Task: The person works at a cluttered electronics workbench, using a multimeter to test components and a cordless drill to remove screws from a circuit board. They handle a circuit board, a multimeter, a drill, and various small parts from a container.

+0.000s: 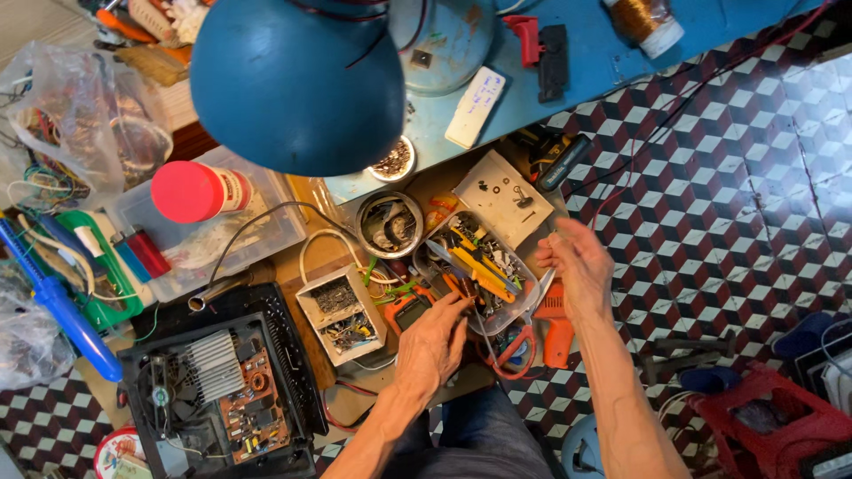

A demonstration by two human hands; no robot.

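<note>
**A:** While I'm watching from here, biggest thing first: the blue lamp shade [297, 80] blocks the far left, and the opened black appliance [222, 390] sits near left. Where are the hands?

**B:** My left hand [432, 341] has its fingers curled into the clear plastic tray [524, 306] of tools; can't tell what it's pinching. My right hand [581, 266] is loosely open on the tray's right rim. I'd steady that rim and pick slowly.

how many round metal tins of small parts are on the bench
2: a small tin at the blue table's edge under the lamp shade, and a larger tin just below it; the shade may hide others.
</note>
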